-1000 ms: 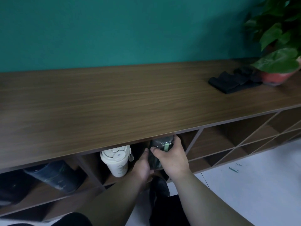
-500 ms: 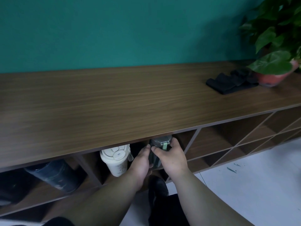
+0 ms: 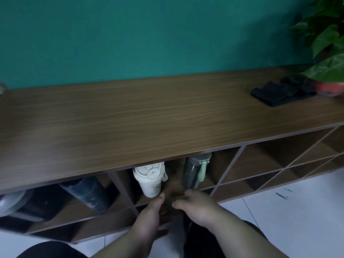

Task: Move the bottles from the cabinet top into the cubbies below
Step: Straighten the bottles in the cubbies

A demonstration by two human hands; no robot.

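Note:
A dark bottle with a green strap (image 3: 195, 170) stands in a top-row cubby, right of a cream tumbler (image 3: 149, 178) in the same cubby. A dark blue bottle (image 3: 87, 192) leans in the cubby to the left. My left hand (image 3: 149, 216) and my right hand (image 3: 197, 205) hover in front of the cubby's lower edge, below both bottles and touching neither. Both hands are empty with loose fingers. The wooden cabinet top (image 3: 149, 118) carries no bottle in view.
A black cloth (image 3: 279, 92) and a potted plant (image 3: 329, 53) sit at the right end of the cabinet top. More cubbies (image 3: 270, 164) open to the right. A pale round object (image 3: 9, 202) lies in the far left cubby. White floor tiles lie below.
Both hands let go of the green-strapped bottle and drew back down and out of the cubby. The bottle stays standing inside. The camera has shifted slightly.

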